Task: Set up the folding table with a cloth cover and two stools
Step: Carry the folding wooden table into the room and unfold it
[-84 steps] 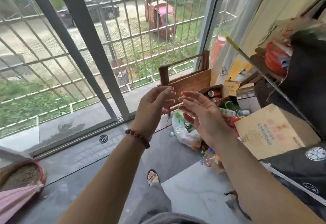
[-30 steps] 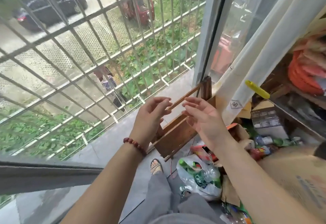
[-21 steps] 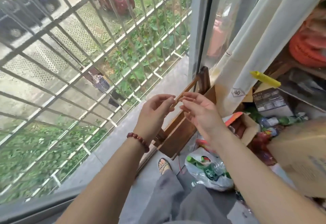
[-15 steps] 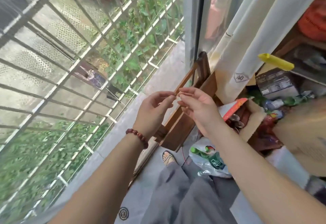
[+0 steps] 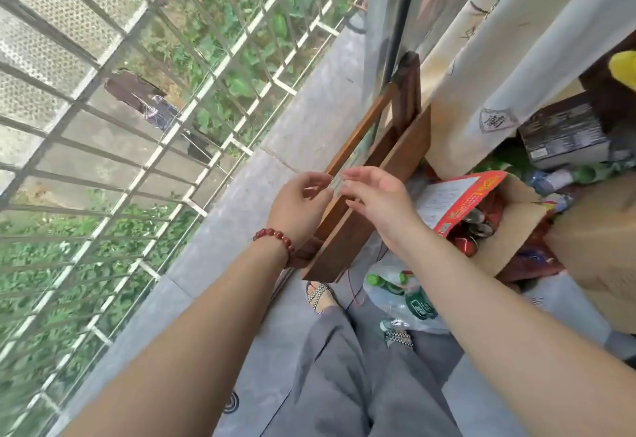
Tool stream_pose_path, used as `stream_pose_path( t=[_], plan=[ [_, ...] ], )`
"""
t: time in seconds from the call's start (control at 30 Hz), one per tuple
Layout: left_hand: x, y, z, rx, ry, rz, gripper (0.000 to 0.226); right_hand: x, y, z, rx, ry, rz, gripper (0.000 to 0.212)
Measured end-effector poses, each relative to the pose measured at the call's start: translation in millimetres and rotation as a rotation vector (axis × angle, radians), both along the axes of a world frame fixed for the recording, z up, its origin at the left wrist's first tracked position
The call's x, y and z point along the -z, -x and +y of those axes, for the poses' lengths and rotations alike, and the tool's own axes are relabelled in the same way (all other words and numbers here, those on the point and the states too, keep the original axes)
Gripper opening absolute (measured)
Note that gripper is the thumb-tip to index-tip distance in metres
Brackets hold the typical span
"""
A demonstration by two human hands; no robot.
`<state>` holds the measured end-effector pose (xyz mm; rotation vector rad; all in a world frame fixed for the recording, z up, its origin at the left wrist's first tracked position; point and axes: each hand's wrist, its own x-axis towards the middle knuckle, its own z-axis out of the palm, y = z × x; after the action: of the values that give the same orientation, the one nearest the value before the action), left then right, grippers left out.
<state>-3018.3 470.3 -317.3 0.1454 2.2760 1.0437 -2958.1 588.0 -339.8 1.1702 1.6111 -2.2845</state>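
I see the folded wooden table (image 5: 402, 151), smooth brown boards with a thin straight rail (image 5: 361, 130), leaning on edge against the metal window frame (image 5: 382, 23). Left hand (image 5: 303, 202) and right hand (image 5: 378, 199) meet at the rail, fingers loosely curved and not clasping it; blur hides any contact.

Centre frame, the table (image 5: 361, 216) is reddish-brown wood, and the bracelet (image 5: 275, 235) just left of it has dark red beads. Lower centre: grey trousers (image 5: 361, 367), black-and-white checked sandals (image 5: 320, 293). Right: cream curtain (image 5: 499, 58), red-bordered carton flap (image 5: 464, 195), green bottles (image 5: 389, 285).
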Motion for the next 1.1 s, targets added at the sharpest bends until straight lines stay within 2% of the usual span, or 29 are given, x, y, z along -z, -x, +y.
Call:
stream_pose_path(
  t=[0.1,0.23,0.3,0.37,0.57,0.73,0.97,1.1],
  plan=[
    [25,7,3,0.088,0.101,0.039,0.029,26,9,-2,-0.052,-0.084,-0.047,0.018],
    [67,13,9,0.295,0.229,0.135,0.045,45,19,0,-0.328,-0.528,-0.048,0.018],
    [86,15,12,0.388,0.288,0.147,0.058,48,26,4,-0.449,-0.649,-0.037,0.026],
    [100,17,14,0.393,0.333,0.091,0.069,54,31,8,-0.564,-0.748,-0.040,0.032],
    [122,24,12,0.303,0.460,-0.115,0.071,75,33,14,-0.732,-0.776,-0.115,0.047],
    [130,23,14,0.336,0.575,-0.079,0.080,80,39,19,-0.861,-0.936,-0.059,0.061],
    [137,13,11,0.353,0.615,-0.031,0.087,87,47,31,-1.205,-1.173,-0.076,0.076],
    [133,11,14,0.394,0.583,-0.052,0.077,98,38,31,-1.183,-1.275,-0.087,0.077]
  ],
)
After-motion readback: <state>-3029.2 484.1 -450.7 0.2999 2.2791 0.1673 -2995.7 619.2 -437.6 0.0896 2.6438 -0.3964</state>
